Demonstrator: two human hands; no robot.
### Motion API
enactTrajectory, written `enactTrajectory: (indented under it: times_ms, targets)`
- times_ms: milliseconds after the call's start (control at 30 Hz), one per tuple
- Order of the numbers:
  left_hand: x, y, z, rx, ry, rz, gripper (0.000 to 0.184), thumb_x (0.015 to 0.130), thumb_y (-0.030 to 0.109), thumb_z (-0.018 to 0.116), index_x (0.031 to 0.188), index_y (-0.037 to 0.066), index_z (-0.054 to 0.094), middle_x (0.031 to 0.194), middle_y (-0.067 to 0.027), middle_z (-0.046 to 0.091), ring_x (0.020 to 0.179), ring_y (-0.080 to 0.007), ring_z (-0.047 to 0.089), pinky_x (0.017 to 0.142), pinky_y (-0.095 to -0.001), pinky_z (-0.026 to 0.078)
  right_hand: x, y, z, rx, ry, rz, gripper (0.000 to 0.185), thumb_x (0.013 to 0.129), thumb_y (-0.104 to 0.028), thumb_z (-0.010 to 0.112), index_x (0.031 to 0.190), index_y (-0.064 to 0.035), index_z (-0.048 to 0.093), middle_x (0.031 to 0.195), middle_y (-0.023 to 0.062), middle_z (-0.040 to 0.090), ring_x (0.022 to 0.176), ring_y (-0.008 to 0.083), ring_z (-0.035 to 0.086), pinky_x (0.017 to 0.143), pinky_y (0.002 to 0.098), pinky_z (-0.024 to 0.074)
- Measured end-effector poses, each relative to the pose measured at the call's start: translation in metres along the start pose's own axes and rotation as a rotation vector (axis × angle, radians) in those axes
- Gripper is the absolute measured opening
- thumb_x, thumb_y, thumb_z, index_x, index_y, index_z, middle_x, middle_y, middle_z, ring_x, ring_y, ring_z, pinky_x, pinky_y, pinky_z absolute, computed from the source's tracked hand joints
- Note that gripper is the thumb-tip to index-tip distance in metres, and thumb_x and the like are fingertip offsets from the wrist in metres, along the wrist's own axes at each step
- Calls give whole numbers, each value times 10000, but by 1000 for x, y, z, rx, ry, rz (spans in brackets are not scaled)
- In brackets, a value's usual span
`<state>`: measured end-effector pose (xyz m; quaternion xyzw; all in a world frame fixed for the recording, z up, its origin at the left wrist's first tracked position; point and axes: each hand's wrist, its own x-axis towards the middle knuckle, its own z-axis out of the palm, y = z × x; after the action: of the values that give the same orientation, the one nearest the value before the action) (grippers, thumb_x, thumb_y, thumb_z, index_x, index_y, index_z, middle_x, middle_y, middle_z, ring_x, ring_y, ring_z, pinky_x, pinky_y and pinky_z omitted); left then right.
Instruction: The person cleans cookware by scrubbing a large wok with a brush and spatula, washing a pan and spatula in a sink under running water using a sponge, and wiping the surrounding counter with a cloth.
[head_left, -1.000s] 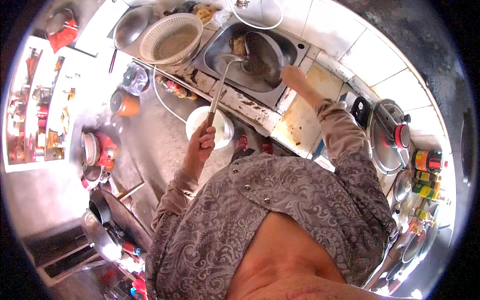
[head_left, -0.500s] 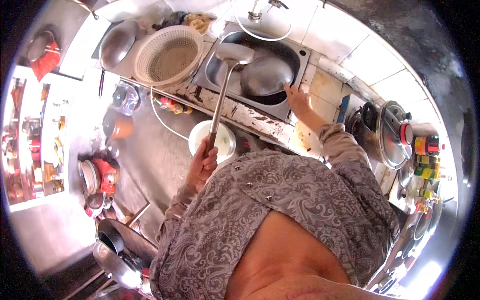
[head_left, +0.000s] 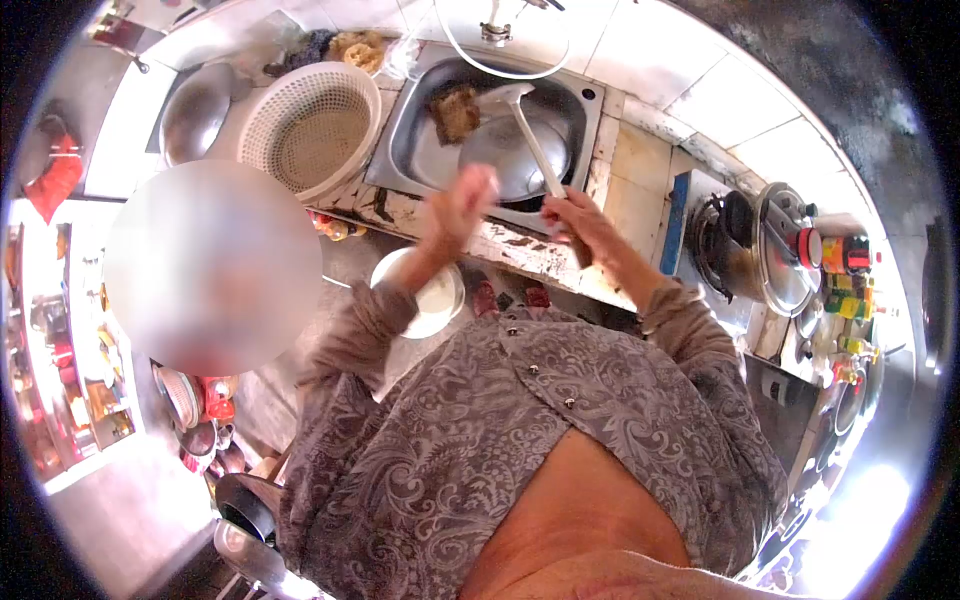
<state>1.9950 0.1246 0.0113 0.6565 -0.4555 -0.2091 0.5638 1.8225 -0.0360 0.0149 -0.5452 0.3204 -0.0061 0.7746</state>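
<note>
My right hand (head_left: 583, 228) is closed around the handle of a wok spatula (head_left: 537, 150), whose metal head rests over the sink (head_left: 397, 165). A large round metal pan or lid (head_left: 515, 155) lies in the sink beneath the spatula. To its left in the basin is a brown scrubbing pad or cloth (head_left: 456, 115). My left hand (head_left: 462, 212) hovers by the sink's front edge, left of the spatula. Motion smears its fingers, so their grip does not show.
A white plastic basket (head_left: 262, 150) stands left of the sink, with a metal wok (head_left: 196, 115) beyond it. A white bucket (head_left: 440, 308) sits on the floor below the counter. At right is a stove with a lidded pot (head_left: 785, 245). A blurred patch hides part of the left side.
The wok spatula has passed from my left hand to my right. My left hand has moved up toward the sink. The brown pad now shows in the basin.
</note>
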Motion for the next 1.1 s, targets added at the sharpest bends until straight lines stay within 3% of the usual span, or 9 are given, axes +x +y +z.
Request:
enactTrajectory:
  times_ms: [100,233,333,467,567,700,767,867,1100]
  targets:
    - [105,100,-59,491,405,666,398,796,152,661,1134,13,504,1036,-114,571,938,-205,557,804,-327,454,-34,-3,-40,-90,-78,120,219,917,-251,493,966,-44,443,586,-18,439,391,58,370,323,222,310]
    - [201,161,-69,552,154,1036,354,796,136,601,1118,10,526,993,-201,567,956,-368,517,822,-421,419,-57,4,-31,-359,59,111,251,910,-305,498,905,-59,445,566,-33,392,376,53,337,313,225,294]
    - [253,123,-70,489,-239,751,399,790,174,622,1148,18,538,981,-189,583,985,-340,531,834,-397,430,-61,15,-28,-406,92,57,295,896,-340,522,839,-55,471,535,-23,410,368,61,370,312,243,322]
    - [253,101,-42,385,130,671,249,805,175,600,998,18,600,862,-161,591,880,-290,574,757,-362,460,-64,31,-25,-505,106,-23,315,885,-336,541,789,-40,489,515,0,440,364,86,415,318,267,356]
    - [256,97,-43,991,302,1121,215,788,160,607,956,25,609,867,-152,582,820,-301,570,721,-388,460,-68,27,-18,-523,145,53,319,879,-325,549,782,-27,491,508,6,442,356,101,419,316,275,357]
    - [239,115,-42,884,129,476,363,734,168,639,1066,45,559,1041,-119,545,908,-300,539,753,-375,454,-71,25,-11,-503,150,94,317,869,-315,563,767,-23,490,499,15,448,364,106,433,320,280,359]
    - [208,118,-48,687,218,689,456,782,196,651,1166,31,470,1095,-166,530,991,-271,527,833,-383,437,-71,28,-13,-530,153,107,322,860,-316,575,761,-22,490,497,22,454,377,115,448,334,291,360]
    - [172,23,-61,277,567,529,122,832,131,596,900,30,585,716,-64,594,674,-191,587,604,-323,485,-74,22,-12,-624,174,58,328,836,-309,612,752,-17,489,507,39,478,397,134,468,370,307,364]
    - [202,-215,-52,839,-399,-331,559,871,303,519,1373,324,275,1408,-236,193,1184,-512,350,982,-501,342,-68,31,-20,-759,263,33,356,788,-294,673,707,-3,483,517,96,497,448,177,489,447,345,382]
